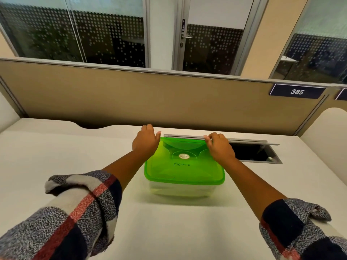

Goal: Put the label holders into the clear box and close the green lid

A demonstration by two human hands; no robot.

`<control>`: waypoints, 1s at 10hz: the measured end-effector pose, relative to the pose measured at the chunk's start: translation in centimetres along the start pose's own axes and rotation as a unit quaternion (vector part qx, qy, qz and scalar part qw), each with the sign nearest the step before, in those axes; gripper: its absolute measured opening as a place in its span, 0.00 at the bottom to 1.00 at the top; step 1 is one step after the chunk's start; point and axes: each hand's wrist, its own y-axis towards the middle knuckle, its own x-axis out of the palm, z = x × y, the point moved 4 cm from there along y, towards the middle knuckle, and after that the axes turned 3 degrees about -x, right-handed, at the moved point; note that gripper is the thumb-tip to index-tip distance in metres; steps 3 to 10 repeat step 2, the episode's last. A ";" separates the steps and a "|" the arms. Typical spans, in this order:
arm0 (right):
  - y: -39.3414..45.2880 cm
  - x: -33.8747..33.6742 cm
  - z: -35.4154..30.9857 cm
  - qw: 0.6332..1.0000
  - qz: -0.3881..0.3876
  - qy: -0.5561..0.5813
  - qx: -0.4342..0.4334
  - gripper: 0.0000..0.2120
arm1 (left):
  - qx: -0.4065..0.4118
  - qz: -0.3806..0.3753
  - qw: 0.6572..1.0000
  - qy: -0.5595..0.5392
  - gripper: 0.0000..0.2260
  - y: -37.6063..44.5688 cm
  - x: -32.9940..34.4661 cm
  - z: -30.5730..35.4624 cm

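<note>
Two hands are on the lid's far corners: the left hand (145, 140) curls its fingers over the far-left corner, the right hand (219, 147) bends its fingers down on the far-right corner, thumb tips showing. The green lid (184, 167) sits on the clear box (180, 191), mid-desk (56, 151). Label holders can't be made out through the box wall. Behind the box, a cable hatch (255, 152) stands open. Plaid sleeves (80, 209) are rolled back.
</note>
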 end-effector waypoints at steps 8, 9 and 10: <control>-7.2 -0.6 -2.1 0.990 0.013 -0.088 -0.113 0.23 | 0.125 0.068 0.989 0.041 0.17 -7.5 -0.8 0.7; -7.2 -0.6 -2.1 0.990 0.013 -0.088 -0.113 0.23 | 0.125 0.068 0.989 0.041 0.17 -7.5 -0.8 0.7; -7.2 -0.6 -2.1 0.990 0.013 -0.088 -0.113 0.23 | 0.125 0.068 0.989 0.041 0.17 -7.5 -0.8 0.7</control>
